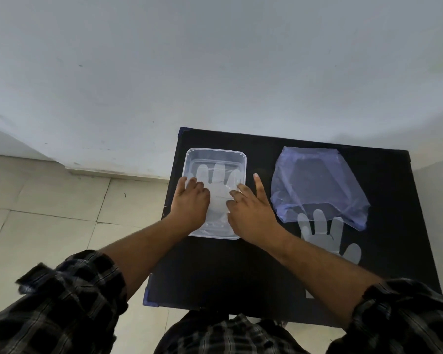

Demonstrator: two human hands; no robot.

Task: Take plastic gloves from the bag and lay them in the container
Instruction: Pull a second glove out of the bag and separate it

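A clear plastic container [216, 153] sits on the left half of a black table [241, 272]. A translucent plastic glove [219, 182] lies flat inside it, fingers pointing away from me. My left hand [191, 200] rests palm down on the glove's left side, fingertips pressing on it. My right hand [251, 208] presses on the glove's right side, index finger stretched out past the container's right rim. A bluish plastic bag [317, 185] lies on the right half of the table. A second translucent glove [325, 233] lies flat at the bag's near opening, partly under my right forearm.
The table stands against a white wall [215, 72]. Beige floor tiles [49, 213] spread to the left of the table. My checked sleeves fill the bottom of the view.
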